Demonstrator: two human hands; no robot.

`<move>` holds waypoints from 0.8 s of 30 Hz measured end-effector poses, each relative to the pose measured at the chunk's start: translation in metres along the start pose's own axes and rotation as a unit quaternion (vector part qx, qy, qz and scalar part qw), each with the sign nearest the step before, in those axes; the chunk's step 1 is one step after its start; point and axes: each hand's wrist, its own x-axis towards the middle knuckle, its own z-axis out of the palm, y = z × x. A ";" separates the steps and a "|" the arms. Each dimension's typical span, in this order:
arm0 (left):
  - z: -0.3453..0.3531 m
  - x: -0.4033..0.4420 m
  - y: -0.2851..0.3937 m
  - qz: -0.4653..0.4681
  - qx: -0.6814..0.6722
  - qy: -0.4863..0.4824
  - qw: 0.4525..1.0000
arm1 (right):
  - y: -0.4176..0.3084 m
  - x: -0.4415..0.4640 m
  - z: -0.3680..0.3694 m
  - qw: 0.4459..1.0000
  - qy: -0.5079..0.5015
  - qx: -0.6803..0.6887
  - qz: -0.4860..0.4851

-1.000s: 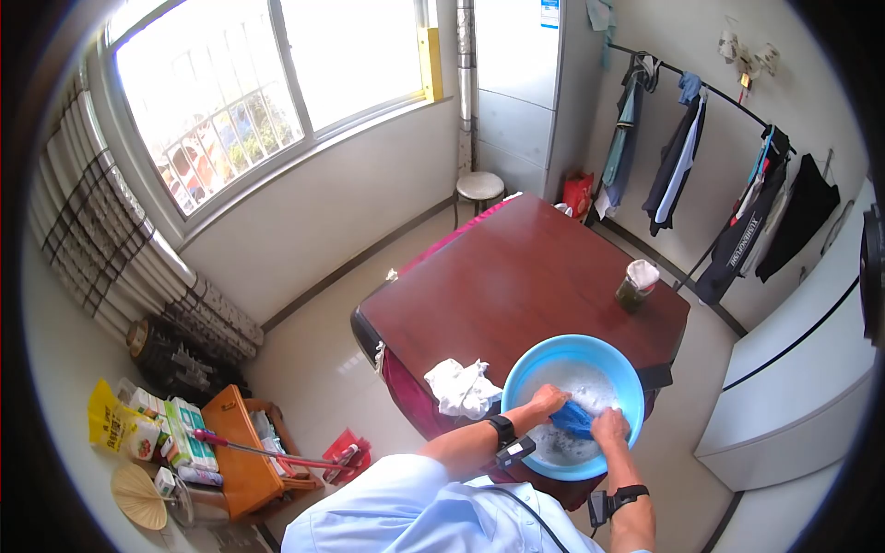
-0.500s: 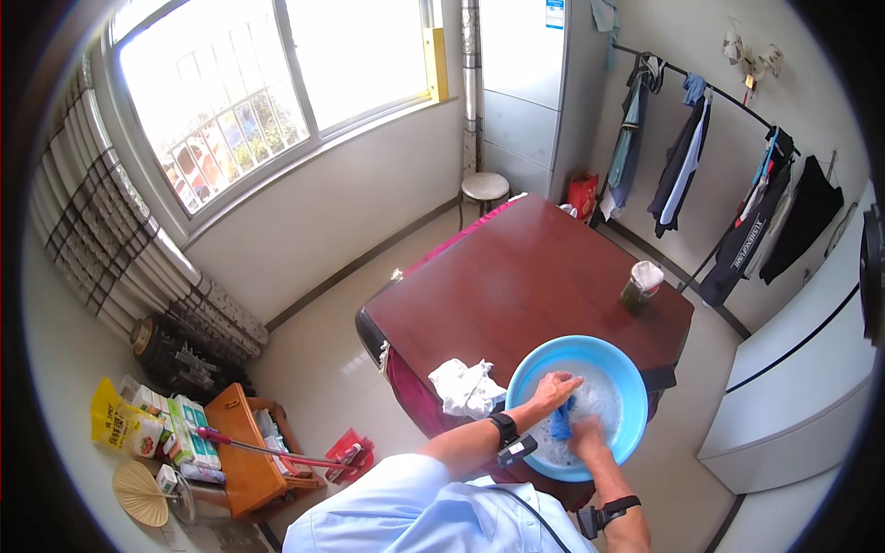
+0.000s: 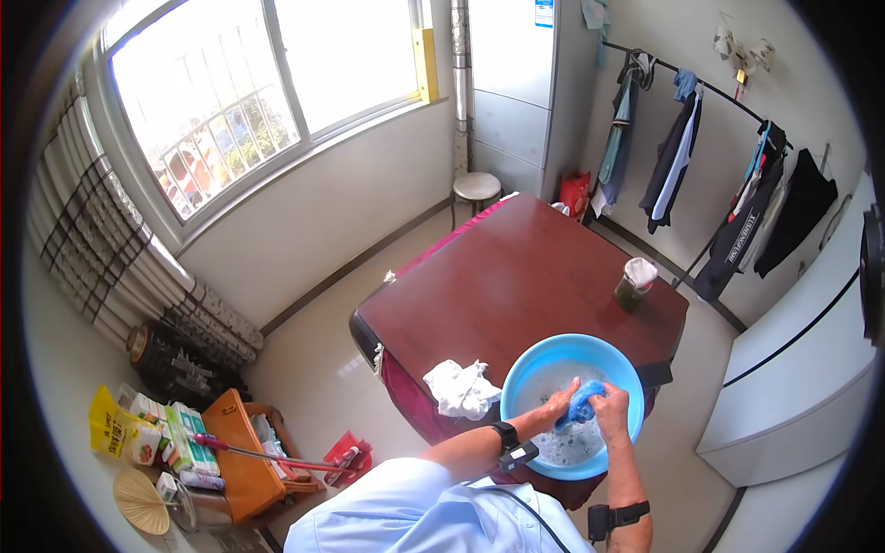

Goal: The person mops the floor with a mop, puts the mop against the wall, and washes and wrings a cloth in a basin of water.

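Observation:
A bunched wet blue cloth (image 3: 580, 405) is gripped between my two hands above soapy water. My left hand (image 3: 559, 402) has its fingers closed on the cloth's left side. On the other side my right hand (image 3: 610, 407) is closed round it. Both hands are over a light blue plastic basin (image 3: 522, 370), where suds float on greyish water. The basin stands at the near edge of a dark red table (image 3: 498, 286). Left of the basin lies a crumpled white cloth (image 3: 461, 388).
A glass jar (image 3: 634, 284) with a white cover and green contents stands on the table behind the basin. Beyond the table are a round stool (image 3: 477, 187) and a clothes rack (image 3: 705, 85). At left are a small wooden cabinet (image 3: 234, 452) and a red dustpan (image 3: 348, 453).
The blue cloth has come up from the water and is now bunched between both hands. My right hand has moved up and right. The view has shifted slightly.

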 end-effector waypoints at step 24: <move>-0.014 -0.003 0.006 -0.084 -0.113 -0.140 0.980 | 0.056 -0.057 -0.007 0.926 -0.022 -0.281 -0.250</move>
